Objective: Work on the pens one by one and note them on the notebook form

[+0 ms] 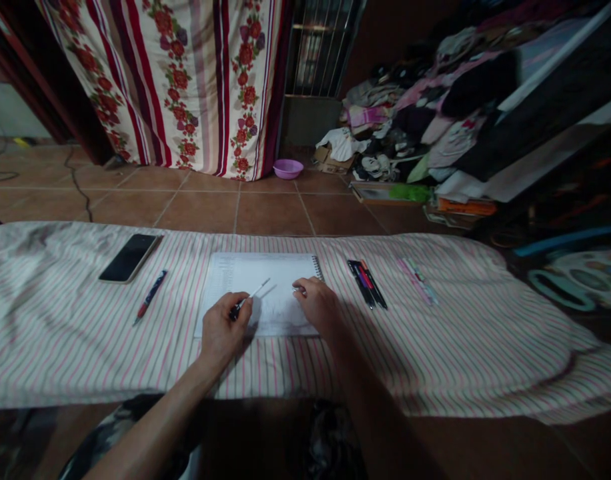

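A spiral-bound notebook (pixel 265 265) lies open-faced on the striped cloth, with its coil at the upper right and faint marks on the page. Over its lower left, my left hand (pixel 221 331) is closed around a disassembled pen (pixel 237 309); a dark part sits in the fingers. From it a thin, pale refill (pixel 260 287) points up and to the right. My right hand (pixel 321 304) hovers over the right part of the page, fingertips pinched on a small piece (pixel 299 289), partly dark and partly shiny. Its exact kind is too small to tell.
Left of the notebook lie a phone (pixel 130 258) and a dark blue and red pen (pixel 150 297). To the right are several dark pens (pixel 367 284) and several pastel pens (pixel 418 281). Beyond the cloth are a purple basin (pixel 288 169) and piled clothes (pixel 425 113).
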`<action>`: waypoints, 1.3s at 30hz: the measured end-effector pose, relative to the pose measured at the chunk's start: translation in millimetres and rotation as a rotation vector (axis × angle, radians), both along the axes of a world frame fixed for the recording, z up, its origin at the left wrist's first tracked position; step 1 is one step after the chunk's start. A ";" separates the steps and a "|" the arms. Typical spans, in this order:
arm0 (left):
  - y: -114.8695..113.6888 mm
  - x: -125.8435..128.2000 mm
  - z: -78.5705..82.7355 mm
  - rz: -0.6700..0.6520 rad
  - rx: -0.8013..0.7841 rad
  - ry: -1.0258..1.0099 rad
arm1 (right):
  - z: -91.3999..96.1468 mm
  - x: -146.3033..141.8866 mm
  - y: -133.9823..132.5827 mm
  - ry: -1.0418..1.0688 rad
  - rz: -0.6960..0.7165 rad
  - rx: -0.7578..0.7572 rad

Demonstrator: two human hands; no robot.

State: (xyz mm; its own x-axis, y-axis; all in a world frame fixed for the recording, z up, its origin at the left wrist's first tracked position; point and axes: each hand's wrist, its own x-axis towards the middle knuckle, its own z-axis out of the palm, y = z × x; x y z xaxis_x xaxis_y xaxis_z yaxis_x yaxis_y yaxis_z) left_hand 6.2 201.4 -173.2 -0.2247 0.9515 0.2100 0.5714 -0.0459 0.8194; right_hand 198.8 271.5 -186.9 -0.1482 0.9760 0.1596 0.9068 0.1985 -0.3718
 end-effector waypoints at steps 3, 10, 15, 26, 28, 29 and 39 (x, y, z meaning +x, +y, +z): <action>0.1 -0.3 -0.1 -0.003 0.018 -0.002 | 1.0 -2.1 3.1 0.160 -0.013 0.027; -0.4 0.7 -0.2 -0.003 0.031 -0.003 | 11.9 -9.7 8.0 1.102 -0.088 -0.270; -0.2 1.6 -1.3 -0.012 0.079 0.059 | 28.4 -14.9 -0.5 1.411 -0.107 -0.421; -1.1 3.3 -4.9 -0.050 0.118 0.146 | 33.7 -25.8 -7.4 1.399 -0.002 -0.483; -0.8 3.5 -4.9 -0.048 0.114 0.149 | 33.6 -26.6 -7.6 1.396 -0.009 -0.479; -0.6 3.6 -4.7 -0.048 0.110 0.150 | 33.7 -26.7 -7.7 1.393 -0.011 -0.479; -0.9 4.2 -2.4 -0.062 0.086 0.160 | 33.9 -26.1 -8.0 1.341 -0.003 -0.473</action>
State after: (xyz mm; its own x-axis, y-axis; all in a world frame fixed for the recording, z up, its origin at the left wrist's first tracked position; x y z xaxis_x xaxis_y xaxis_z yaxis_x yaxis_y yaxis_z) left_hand 10.4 200.5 -175.6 -0.1237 0.9395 0.3194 0.6884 -0.1505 0.7095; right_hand 172.7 263.4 -153.0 -0.1458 0.9761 -0.1614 -0.1796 -0.1866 -0.9659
